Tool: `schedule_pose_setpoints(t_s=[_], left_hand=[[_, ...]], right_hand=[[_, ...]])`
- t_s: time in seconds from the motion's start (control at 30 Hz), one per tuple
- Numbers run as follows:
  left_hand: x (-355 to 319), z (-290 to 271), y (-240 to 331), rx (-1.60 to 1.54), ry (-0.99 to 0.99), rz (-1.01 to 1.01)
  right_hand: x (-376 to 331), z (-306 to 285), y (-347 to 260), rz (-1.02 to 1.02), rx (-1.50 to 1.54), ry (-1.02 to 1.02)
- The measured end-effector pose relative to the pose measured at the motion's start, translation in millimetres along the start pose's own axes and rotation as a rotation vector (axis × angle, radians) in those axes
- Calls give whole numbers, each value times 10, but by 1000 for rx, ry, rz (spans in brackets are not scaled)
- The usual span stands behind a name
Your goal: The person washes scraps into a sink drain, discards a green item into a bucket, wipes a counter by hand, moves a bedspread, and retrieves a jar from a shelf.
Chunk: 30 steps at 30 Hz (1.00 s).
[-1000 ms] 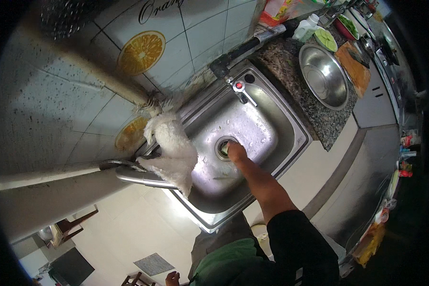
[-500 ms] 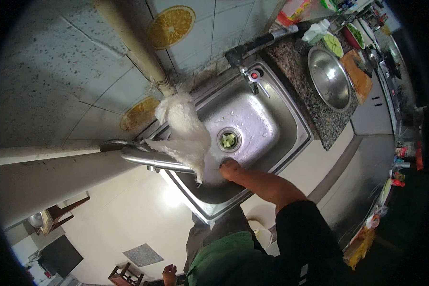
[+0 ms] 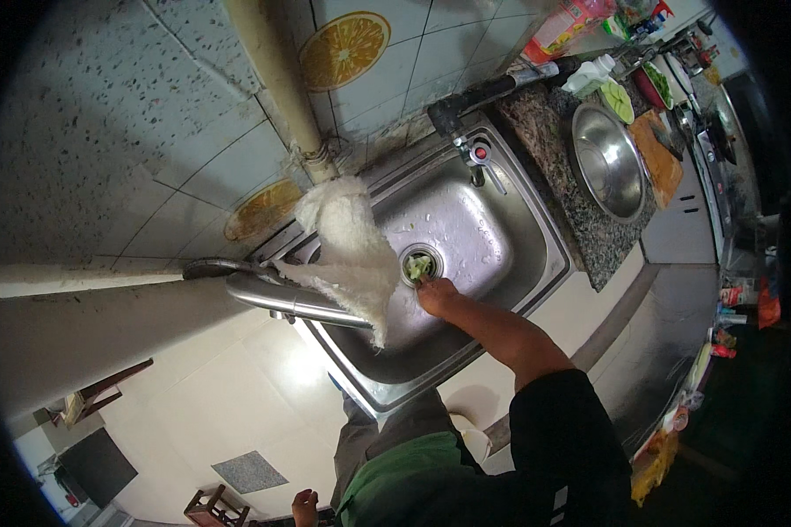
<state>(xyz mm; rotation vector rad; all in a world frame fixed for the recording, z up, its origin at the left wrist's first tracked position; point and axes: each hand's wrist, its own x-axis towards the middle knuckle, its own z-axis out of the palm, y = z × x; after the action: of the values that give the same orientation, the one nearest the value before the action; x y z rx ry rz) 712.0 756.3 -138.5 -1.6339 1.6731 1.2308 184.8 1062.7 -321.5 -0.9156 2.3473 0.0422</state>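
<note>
A: Taking the head view, where is the right hand (image 3: 437, 297)?

B: Down in the sink (image 3: 479, 241), at the near edge of the drain (image 3: 439, 253). The fingers point down and bend inward.

A: Is it grasping anything?

B: I cannot tell. The fingertips are hidden under the knuckles, right by the green scraps (image 3: 419, 265).

A: And where do the scraps sit?

B: Inside the drain, a pale green clump within the steel ring.

A: What about the left hand (image 3: 305, 508)?

B: It is at the lower edge, beside the person's trousers and well apart from the sink. Its fingers look curled, but I cannot tell whether it is clenched, slack or gripping something.

A: What is around the sink?

B: The tap (image 3: 482, 155) stands at the far rim, its lever slanting over the basin, and water drops dot the steel below. On the left a shaggy white cloth (image 3: 347, 228) lies over a steel bar (image 3: 303, 303) and covers part of the basin.

A: And to the right?

B: A speckled counter (image 3: 545, 149) with a wide steel bowl (image 3: 608, 167) on it. Just beyond the bowl lies a brown board (image 3: 659, 167). A white bottle (image 3: 587, 77) stands near a dish of pale green pieces (image 3: 618, 101).

A: Anything on the floor?

B: A grey mat (image 3: 250, 472), with a wooden stool (image 3: 213, 507) near it.
</note>
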Motion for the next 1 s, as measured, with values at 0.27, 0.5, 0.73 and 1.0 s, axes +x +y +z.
schedule_pose_setpoints(t_s=[0.27,0.5,0.73,1.0], left_hand=[[169,-48,-223,-3,33,55],[85,-37,-68,-11,-14,54],[125,-45,-184,-47,-49,349],[318,-308,-218,71,-42,164]], right_hand=[[-155,-147,-107,88,90,96],[56,94,178,59,58,28],[-116,-200,114,-30,-150,302],[-567,-505,-174,4,25,506]])
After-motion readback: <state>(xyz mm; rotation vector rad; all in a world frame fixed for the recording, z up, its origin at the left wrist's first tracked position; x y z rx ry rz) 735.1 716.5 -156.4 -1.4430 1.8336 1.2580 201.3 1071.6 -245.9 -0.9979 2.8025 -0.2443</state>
